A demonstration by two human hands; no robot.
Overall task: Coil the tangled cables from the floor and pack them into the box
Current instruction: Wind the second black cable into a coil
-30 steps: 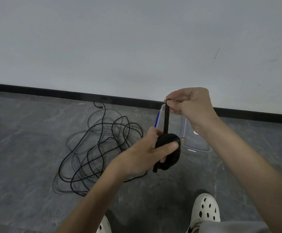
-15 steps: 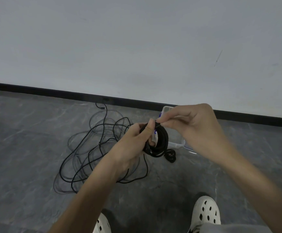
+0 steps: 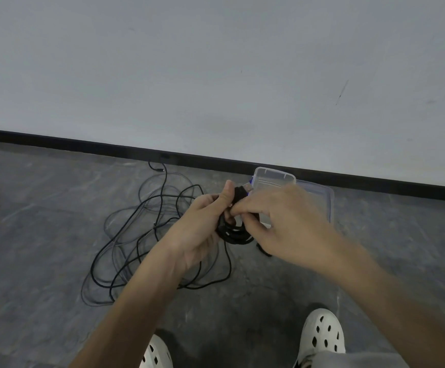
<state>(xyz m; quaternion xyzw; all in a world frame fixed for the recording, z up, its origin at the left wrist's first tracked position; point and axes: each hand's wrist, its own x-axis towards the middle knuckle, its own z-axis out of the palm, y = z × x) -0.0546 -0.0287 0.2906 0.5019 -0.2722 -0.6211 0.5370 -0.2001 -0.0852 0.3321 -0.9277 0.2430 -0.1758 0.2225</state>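
Observation:
A small black coiled cable (image 3: 233,233) hangs between both hands above the floor. My left hand (image 3: 202,227) grips the coil from the left, thumb up along its plug end (image 3: 242,191). My right hand (image 3: 285,224) pinches the coil from the right, fingers curled into it. A loose tangle of black cables (image 3: 149,235) lies on the grey floor to the left and below the hands. A clear plastic box (image 3: 274,179) with a blue clip stands on the floor behind my right hand, partly hidden by it.
The box's clear lid (image 3: 319,197) lies beside it near the black skirting board (image 3: 83,146) of a white wall. Two white clogs (image 3: 322,335) show at the bottom edge. Grey stone floor (image 3: 30,235) spreads on both sides.
My right hand came down from holding the cable end stretched upward and now meets the left hand at the coil. The coil has tightened and both hands shifted slightly toward the box.

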